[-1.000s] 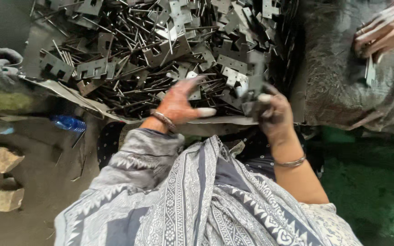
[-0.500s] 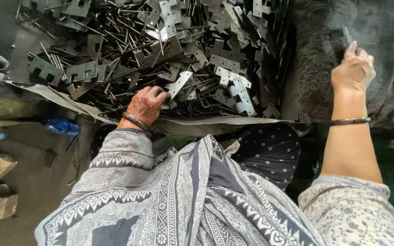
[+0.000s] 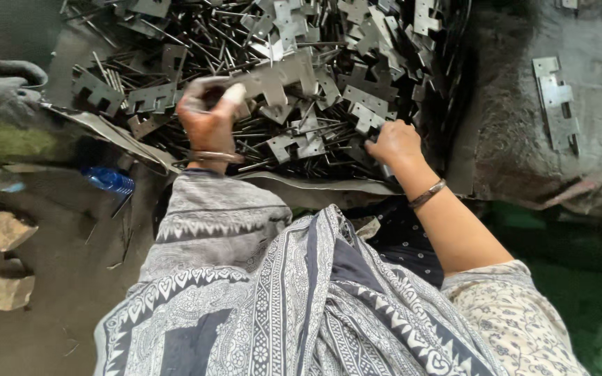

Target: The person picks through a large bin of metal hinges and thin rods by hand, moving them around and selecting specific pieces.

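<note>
Left hand pinches a flat notched metal plate just above the scrap heap; right hand, curled, digs at the heap's near edge, grip unclear. Sorting seems underway; lifting the plate clear looks next.

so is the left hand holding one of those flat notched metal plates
Yes, the left hand grips a flat notched metal plate, lifted above the pile of plates and rods.

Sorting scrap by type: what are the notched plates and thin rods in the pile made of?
Notched plates: apparently sheet steel, dull grey, flat with punched edges. Thin rods: likely steel wire, dark and straight. The left hand holds one plate; the right hand rests in the pile.
</note>
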